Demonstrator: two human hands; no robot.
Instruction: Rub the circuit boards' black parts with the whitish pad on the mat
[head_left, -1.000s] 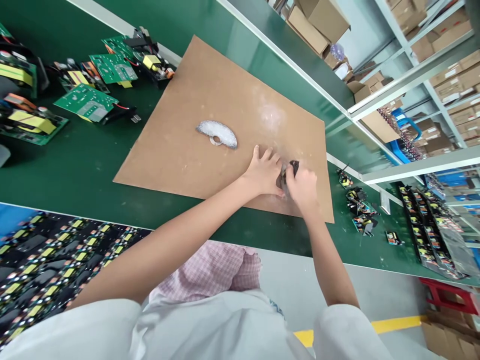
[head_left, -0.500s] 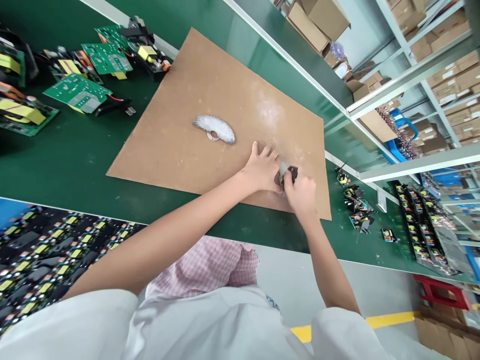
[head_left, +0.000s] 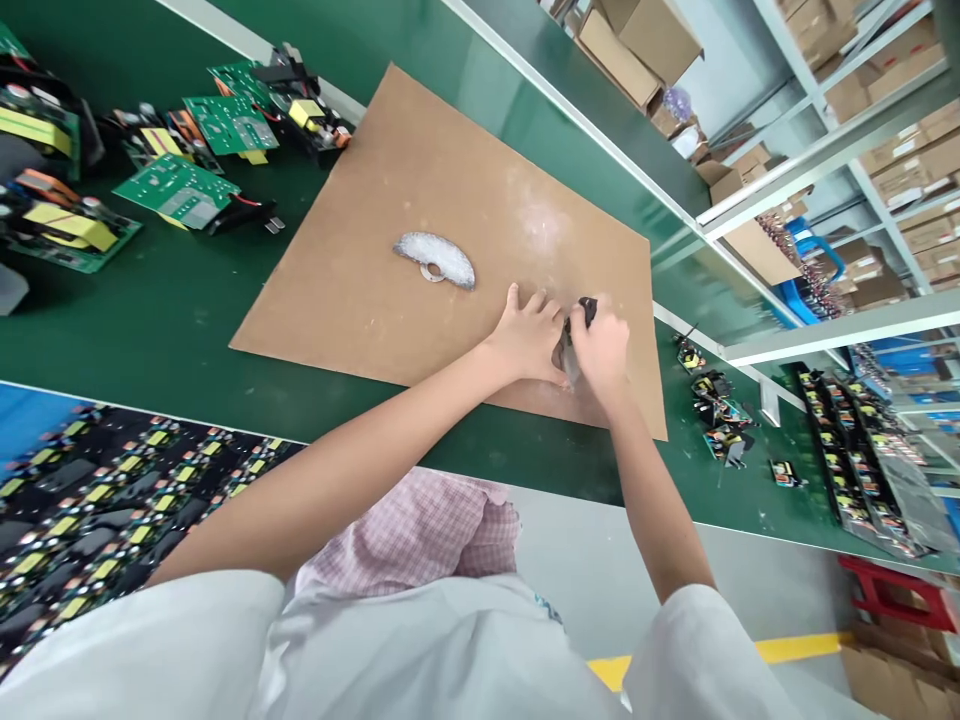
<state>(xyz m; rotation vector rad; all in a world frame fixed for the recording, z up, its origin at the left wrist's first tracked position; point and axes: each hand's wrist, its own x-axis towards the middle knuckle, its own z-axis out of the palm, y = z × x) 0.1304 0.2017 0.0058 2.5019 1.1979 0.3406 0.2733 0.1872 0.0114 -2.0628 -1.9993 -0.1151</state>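
Observation:
My left hand (head_left: 529, 338) lies on the brown cardboard sheet (head_left: 330, 290) with its fingers spread. Its thumb side borders a small dark grey piece (head_left: 559, 352), mostly hidden by the hand. Just to the right, my right hand (head_left: 602, 345) is closed around a black-handled tool (head_left: 589, 310). A greyish part of the tool, blurred, points down toward my left thumb; its exact kind cannot be made out. Farther left on the cardboard rests a half-round whitish-grey piece (head_left: 442, 257) with a dark rough edge and a small ring at its inner side.
Green circuit boards (head_left: 180, 190) with yellow parts sit on the green bench (head_left: 180, 310) at left. Several small assemblies (head_left: 720, 415) lie right of the cardboard. A tray of boards (head_left: 112, 500) is at lower left. Metal shelf posts (head_left: 817, 345) rise at right.
My right hand has shifted slightly up and turned the tool, so its handle is higher and its greyish part points down. My left hand stays almost in place.

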